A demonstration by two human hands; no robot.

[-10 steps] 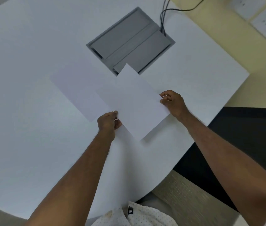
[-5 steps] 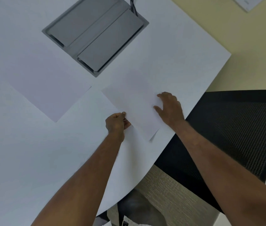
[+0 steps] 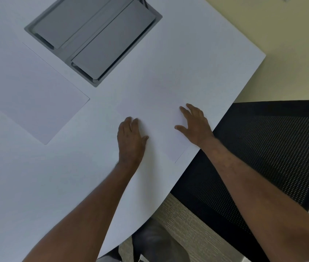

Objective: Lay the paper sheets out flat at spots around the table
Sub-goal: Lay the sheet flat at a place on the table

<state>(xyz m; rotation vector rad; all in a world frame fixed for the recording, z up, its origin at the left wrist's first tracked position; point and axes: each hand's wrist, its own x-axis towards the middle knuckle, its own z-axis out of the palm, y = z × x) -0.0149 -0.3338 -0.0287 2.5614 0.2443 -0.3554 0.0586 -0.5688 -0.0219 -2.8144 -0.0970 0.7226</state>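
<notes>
With both palms open and flat, left hand [image 3: 131,138] and right hand [image 3: 195,125] press second sheet [image 3: 161,118] onto surface [image 3: 36,186]; first sheet [image 3: 34,95] done, off to my left.

Grey cable hatch [image 3: 95,37] — black mesh chair [image 3: 274,154]

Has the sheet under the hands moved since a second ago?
Yes. The sheet overlapped the grey cable hatch corner then; now it lies flat clear of it, nearer the table edge, beneath both hands.
</notes>
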